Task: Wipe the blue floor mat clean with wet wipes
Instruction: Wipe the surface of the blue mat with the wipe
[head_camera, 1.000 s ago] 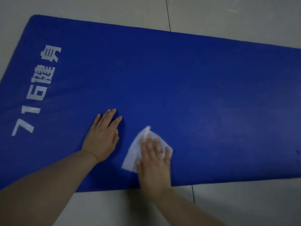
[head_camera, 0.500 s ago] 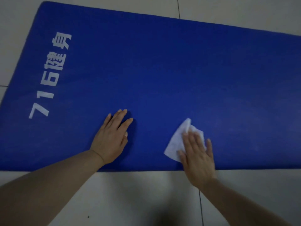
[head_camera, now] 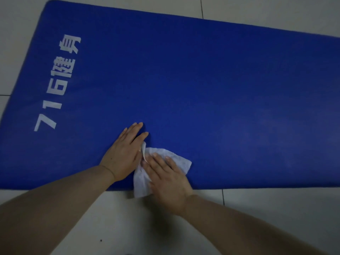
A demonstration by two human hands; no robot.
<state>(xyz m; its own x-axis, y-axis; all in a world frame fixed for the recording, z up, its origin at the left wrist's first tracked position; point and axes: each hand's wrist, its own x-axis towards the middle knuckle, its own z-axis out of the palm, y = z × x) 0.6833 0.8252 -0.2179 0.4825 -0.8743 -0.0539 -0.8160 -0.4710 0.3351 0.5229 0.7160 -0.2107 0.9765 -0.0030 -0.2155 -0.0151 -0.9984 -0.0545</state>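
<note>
A blue floor mat [head_camera: 202, 80] with white lettering at its left end lies across the tiled floor. My left hand [head_camera: 125, 153] lies flat on the mat near its front edge, fingers straight. Right beside it, my right hand [head_camera: 165, 179] presses a white wet wipe [head_camera: 176, 157] onto the mat with flat fingers. The wipe's left corner touches my left hand, and its lower end hangs over the mat's front edge onto the floor.
Pale floor tiles [head_camera: 92, 227] with dark grout lines surround the mat. A small dark speck [head_camera: 100, 240] lies on the tile near me.
My right hand has slid the wipe leftward along the mat's front edge until it meets my left hand. The left hand has stayed in place.
</note>
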